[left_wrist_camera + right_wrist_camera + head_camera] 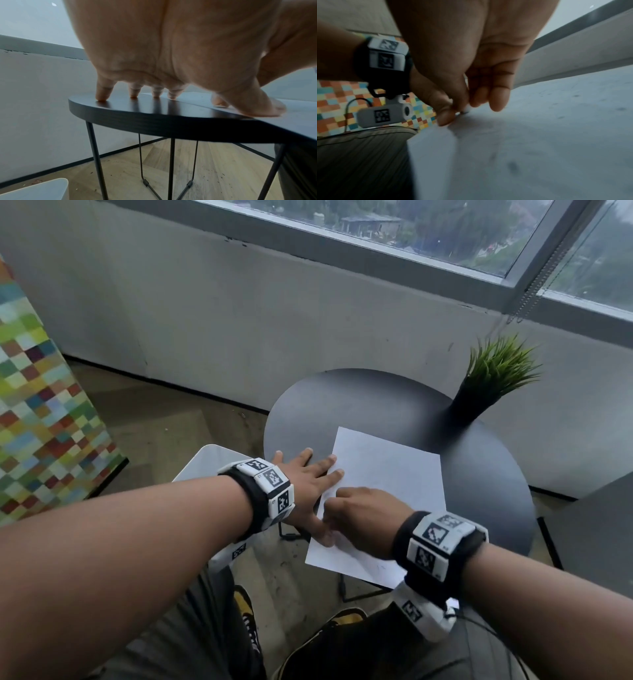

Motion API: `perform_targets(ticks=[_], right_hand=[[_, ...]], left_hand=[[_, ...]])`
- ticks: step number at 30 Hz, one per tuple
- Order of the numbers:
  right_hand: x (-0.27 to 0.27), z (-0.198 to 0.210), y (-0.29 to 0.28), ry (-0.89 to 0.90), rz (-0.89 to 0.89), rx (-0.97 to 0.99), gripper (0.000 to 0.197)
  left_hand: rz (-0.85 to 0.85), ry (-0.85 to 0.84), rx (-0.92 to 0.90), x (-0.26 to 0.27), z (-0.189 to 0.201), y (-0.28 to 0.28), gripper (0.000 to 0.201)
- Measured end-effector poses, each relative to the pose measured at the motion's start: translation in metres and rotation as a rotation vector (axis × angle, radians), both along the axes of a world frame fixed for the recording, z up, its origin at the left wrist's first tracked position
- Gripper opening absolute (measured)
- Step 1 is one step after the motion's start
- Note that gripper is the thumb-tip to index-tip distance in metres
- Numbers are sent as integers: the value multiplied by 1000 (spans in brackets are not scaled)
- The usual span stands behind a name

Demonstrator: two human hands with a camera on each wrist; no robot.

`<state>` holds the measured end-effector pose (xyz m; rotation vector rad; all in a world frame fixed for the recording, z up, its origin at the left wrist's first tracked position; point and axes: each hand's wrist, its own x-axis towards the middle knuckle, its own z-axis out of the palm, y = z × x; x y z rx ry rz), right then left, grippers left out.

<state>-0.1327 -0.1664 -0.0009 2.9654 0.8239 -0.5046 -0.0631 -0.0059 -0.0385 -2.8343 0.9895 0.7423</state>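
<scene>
A white sheet of paper (387, 481) lies on a round dark table (359, 402), its near corner hanging over the table's front edge. My left hand (305, 477) lies flat with fingers spread; the fingertips (102, 94) press on the tabletop (154, 119) and the sheet's left edge, and the thumb rests on the paper (295, 108). My right hand (356, 515) is curled just right of it. In the right wrist view this hand (462, 109) pinches a small white object (467, 108) against the faintly smudged paper (539, 135); what the object is cannot be told.
A potted green plant (493, 378) stands at the table's far right. A white seat (212, 463) is to the left of the table and a colourful chequered panel (41, 405) further left. A grey wall with a window runs behind.
</scene>
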Motion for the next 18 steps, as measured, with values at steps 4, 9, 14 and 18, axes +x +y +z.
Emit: perform_targets(ticks=[4, 9, 14, 18], right_hand=[[26, 1, -31, -143, -200, -85, 19], [8, 1, -2, -43, 51, -40, 20], [31, -5, -39, -131, -280, 67, 16], [6, -7, -1, 21, 2, 150, 17]], left_hand=[[-1, 14, 3, -2, 1, -1, 132], [-1, 27, -7, -1, 2, 1, 131], [1, 25, -8, -2, 1, 1, 131], [-6, 18, -11, -1, 3, 0, 130]])
